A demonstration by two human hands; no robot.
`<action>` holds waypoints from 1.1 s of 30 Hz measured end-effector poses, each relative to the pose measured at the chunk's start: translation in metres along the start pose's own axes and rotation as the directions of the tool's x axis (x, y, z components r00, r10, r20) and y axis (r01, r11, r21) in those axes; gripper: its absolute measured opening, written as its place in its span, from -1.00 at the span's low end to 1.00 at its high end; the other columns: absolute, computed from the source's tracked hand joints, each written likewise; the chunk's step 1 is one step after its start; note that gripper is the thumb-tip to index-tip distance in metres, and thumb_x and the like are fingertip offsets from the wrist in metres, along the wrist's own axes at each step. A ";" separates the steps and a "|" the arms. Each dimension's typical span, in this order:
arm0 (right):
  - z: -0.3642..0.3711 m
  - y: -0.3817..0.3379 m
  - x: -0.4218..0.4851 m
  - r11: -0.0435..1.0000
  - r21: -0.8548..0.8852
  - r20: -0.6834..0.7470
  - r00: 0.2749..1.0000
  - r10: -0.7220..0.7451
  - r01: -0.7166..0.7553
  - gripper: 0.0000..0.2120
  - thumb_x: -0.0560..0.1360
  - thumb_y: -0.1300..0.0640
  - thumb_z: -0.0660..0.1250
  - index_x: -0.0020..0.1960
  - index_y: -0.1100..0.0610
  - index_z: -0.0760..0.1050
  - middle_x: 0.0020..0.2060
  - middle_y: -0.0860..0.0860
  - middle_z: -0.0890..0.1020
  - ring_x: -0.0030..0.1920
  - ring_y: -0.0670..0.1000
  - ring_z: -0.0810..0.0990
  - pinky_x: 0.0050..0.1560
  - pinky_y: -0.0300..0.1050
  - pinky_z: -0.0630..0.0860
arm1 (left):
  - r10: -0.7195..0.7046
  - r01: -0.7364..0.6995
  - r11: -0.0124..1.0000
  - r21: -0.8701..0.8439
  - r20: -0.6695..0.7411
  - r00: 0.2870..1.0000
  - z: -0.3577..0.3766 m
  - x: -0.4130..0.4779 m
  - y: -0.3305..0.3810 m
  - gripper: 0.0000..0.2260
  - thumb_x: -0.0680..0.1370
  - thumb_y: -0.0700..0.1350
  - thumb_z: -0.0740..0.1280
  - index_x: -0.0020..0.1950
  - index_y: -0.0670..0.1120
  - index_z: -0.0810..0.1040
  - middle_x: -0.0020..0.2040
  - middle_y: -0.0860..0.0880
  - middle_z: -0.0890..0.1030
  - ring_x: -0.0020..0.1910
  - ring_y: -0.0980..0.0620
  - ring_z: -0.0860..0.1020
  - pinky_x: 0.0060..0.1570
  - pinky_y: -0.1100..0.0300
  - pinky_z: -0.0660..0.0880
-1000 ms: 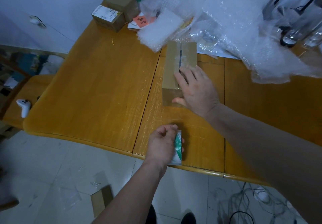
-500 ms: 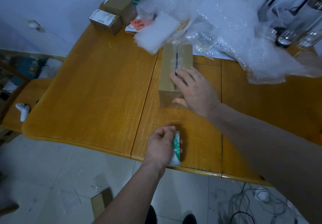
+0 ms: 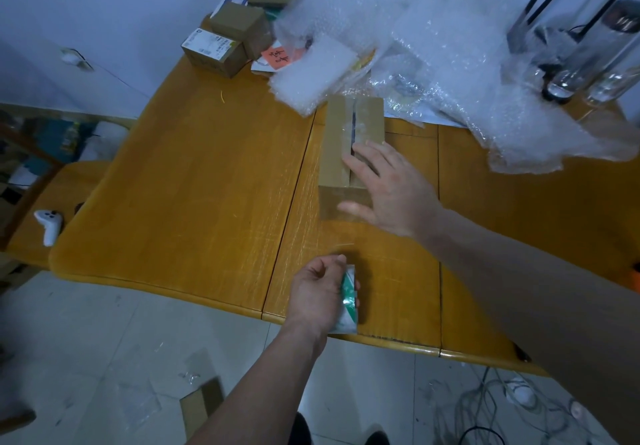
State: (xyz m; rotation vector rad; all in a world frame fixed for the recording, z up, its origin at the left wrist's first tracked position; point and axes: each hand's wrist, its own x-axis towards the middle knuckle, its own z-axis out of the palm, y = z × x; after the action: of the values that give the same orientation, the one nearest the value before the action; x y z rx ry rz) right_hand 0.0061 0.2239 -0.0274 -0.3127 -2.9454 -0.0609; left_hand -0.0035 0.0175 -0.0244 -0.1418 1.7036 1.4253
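Now, the right hand [image 3: 391, 190] was laid flat on top of the long cardboard box [image 3: 334, 153], with the fingers straight and spread over the taped seam and the thumb hung down the near end face. The box was stood near the middle of the wooden surface [image 3: 194, 174], with its far end tucked against the heap of bubble wrap [image 3: 450, 46]. The roll of clear tape [image 3: 349, 297], green and white at the core, was gripped by the left hand [image 3: 317, 292] with fingers curled round it. It was held close to the near edge of the surface and well apart from the box. A faint strip of tape seemed to be stretched from roll to box, though it could hardly be made out.

Trouble could be expected from that strip. If the roll were pulled off line, the tape would likely be laid crooked or wrinkled down the end face. If the pressing hand were lifted too soon, the stuck end might be peeled back off the seam. The light box could also be dragged toward the edge by a hard tug.

Counted up: one box under tape, one roll and two hands were seen. Three smaller cartons [image 3: 211, 51] were stacked at the far corner beside one orange note [image 3: 277, 58]. One white controller [image 3: 48, 224] was left off to the side.
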 end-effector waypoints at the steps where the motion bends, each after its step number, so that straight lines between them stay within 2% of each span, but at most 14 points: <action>1: 0.002 -0.001 0.000 1.000 0.011 -0.028 1.000 0.013 -0.013 -0.23 0.56 -0.38 0.07 0.55 0.15 0.30 0.49 0.17 0.42 0.52 0.21 0.32 0.54 0.20 0.23 | -0.001 0.001 1.000 -0.002 -0.001 1.000 0.000 0.000 0.000 -0.79 0.64 -0.04 0.34 0.09 -0.16 0.67 -0.44 0.08 0.68 -0.53 0.23 0.60 -0.54 0.37 0.50; 3: 0.009 -0.004 0.002 1.000 -0.003 -0.075 0.997 0.026 -0.027 -0.33 0.60 -0.29 0.09 0.50 0.16 0.38 0.43 0.17 0.48 0.46 0.22 0.39 0.50 0.20 0.29 | 0.003 -0.003 1.000 0.002 -0.004 1.000 0.001 0.001 -0.001 -0.79 0.64 -0.04 0.35 0.08 -0.16 0.67 -0.44 0.08 0.67 -0.54 0.23 0.60 -0.54 0.37 0.50; 5: 0.014 -0.005 0.004 0.999 -0.037 -0.099 0.995 0.022 -0.026 -0.34 0.58 -0.27 0.16 0.48 0.17 0.39 0.40 0.19 0.50 0.43 0.23 0.43 0.48 0.21 0.32 | 0.007 -0.007 1.000 0.005 0.001 1.000 0.002 0.003 -0.002 -0.80 0.64 -0.05 0.34 0.08 -0.17 0.67 -0.45 0.09 0.67 -0.54 0.24 0.60 -0.54 0.38 0.50; 9: 0.013 -0.002 0.003 0.994 -0.110 -0.016 1.000 -0.026 0.024 -0.17 0.47 -0.28 0.35 0.54 0.21 0.26 0.46 0.24 0.42 0.48 0.26 0.36 0.52 0.25 0.27 | 0.003 -0.003 1.000 0.003 0.006 1.000 0.003 0.005 -0.001 -0.80 0.64 -0.05 0.35 0.08 -0.16 0.66 -0.43 0.07 0.67 -0.53 0.23 0.61 -0.54 0.37 0.50; 14: 0.007 0.003 0.004 0.988 -0.127 0.035 0.996 -0.084 0.088 0.02 0.34 -0.31 0.48 0.57 0.23 0.20 0.48 0.27 0.37 0.51 0.28 0.30 0.54 0.25 0.21 | -0.003 0.003 1.000 -0.009 0.012 1.000 0.002 0.004 0.000 -0.81 0.64 -0.05 0.35 0.06 -0.15 0.65 -0.41 0.05 0.67 -0.52 0.21 0.61 -0.53 0.36 0.51; 16: 0.004 0.009 0.003 0.990 -0.087 0.062 0.993 -0.102 0.107 0.06 0.34 -0.39 0.41 0.58 0.22 0.17 0.51 0.25 0.34 0.53 0.27 0.27 0.56 0.24 0.19 | 0.001 -0.001 1.000 -0.001 0.011 1.000 0.002 0.004 0.000 -0.83 0.64 -0.04 0.35 0.02 -0.13 0.65 -0.41 0.06 0.67 -0.52 0.21 0.60 -0.52 0.35 0.51; 18: 0.003 0.017 0.000 0.993 -0.034 0.072 0.991 -0.112 0.114 -0.03 0.45 -0.42 0.25 0.62 0.18 0.13 0.56 0.21 0.28 0.57 0.23 0.20 0.56 0.22 0.17 | 0.001 -0.002 1.000 0.006 0.009 1.000 0.002 0.003 -0.001 -0.83 0.64 -0.04 0.35 0.01 -0.11 0.65 -0.41 0.06 0.67 -0.51 0.21 0.60 -0.52 0.34 0.51; 20: 0.004 0.023 -0.003 0.993 -0.005 0.047 0.992 -0.115 0.115 -0.21 0.58 -0.33 0.13 0.63 0.14 0.12 0.58 0.18 0.25 0.59 0.19 0.18 0.56 0.20 0.18 | 0.005 -0.005 1.000 0.009 0.006 1.000 0.002 0.003 -0.001 -0.83 0.64 -0.04 0.35 0.01 -0.12 0.66 -0.41 0.06 0.67 -0.51 0.21 0.61 -0.52 0.34 0.52; 22: 0.009 0.024 -0.004 0.991 -0.037 0.012 0.992 -0.127 0.128 -0.30 0.62 -0.22 0.14 0.62 0.14 0.14 0.58 0.18 0.27 0.59 0.19 0.20 0.55 0.18 0.20 | 0.007 -0.007 1.000 0.020 0.001 1.000 0.003 0.004 -0.001 -0.84 0.64 -0.04 0.35 0.00 -0.10 0.66 -0.41 0.06 0.67 -0.52 0.21 0.60 -0.53 0.34 0.52; 24: 0.013 0.020 -0.002 0.987 -0.067 0.025 0.990 -0.142 0.143 -0.23 0.58 -0.20 0.26 0.63 0.15 0.12 0.58 0.18 0.26 0.59 0.19 0.18 0.56 0.19 0.18 | 0.011 -0.011 1.000 0.017 0.004 1.000 0.003 0.005 -0.002 -0.84 0.64 -0.04 0.35 -0.02 -0.09 0.65 -0.42 0.05 0.68 -0.52 0.20 0.61 -0.53 0.33 0.52; 28: 0.008 0.018 -0.001 0.986 -0.084 0.102 0.986 -0.133 0.142 0.02 0.40 -0.23 0.46 0.64 0.14 0.03 0.61 0.17 0.19 0.61 0.19 0.12 0.58 0.18 0.13 | 0.008 -0.008 0.999 0.035 -0.008 1.000 0.003 0.005 -0.002 -0.83 0.64 -0.02 0.34 -0.01 -0.08 0.66 -0.42 0.08 0.68 -0.53 0.23 0.60 -0.54 0.36 0.51; 30: 0.003 0.016 -0.002 0.988 -0.080 0.109 0.987 -0.122 0.131 0.05 0.37 -0.31 0.44 0.64 0.15 0.06 0.60 0.18 0.21 0.60 0.20 0.13 0.58 0.19 0.14 | 0.007 -0.006 0.999 0.033 -0.009 1.000 0.003 0.004 -0.002 -0.82 0.64 -0.02 0.34 0.01 -0.10 0.66 -0.43 0.09 0.68 -0.54 0.24 0.60 -0.55 0.37 0.50; 33: -0.002 -0.002 0.000 1.000 -0.017 0.026 1.000 0.008 -0.007 -0.09 0.45 -0.45 0.20 0.57 0.15 0.25 0.54 0.16 0.35 0.56 0.20 0.24 0.56 0.20 0.18 | 0.012 -0.012 0.999 0.037 -0.010 1.000 0.004 0.003 0.000 -0.81 0.64 -0.03 0.34 0.05 -0.12 0.67 -0.43 0.10 0.68 -0.54 0.26 0.59 -0.55 0.40 0.49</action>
State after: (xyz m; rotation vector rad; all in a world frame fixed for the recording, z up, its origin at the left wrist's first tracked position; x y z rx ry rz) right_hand 0.0063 0.2215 -0.0255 -0.3297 -2.9705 -0.0818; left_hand -0.0028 0.0219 -0.0259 -0.1192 1.7408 1.4037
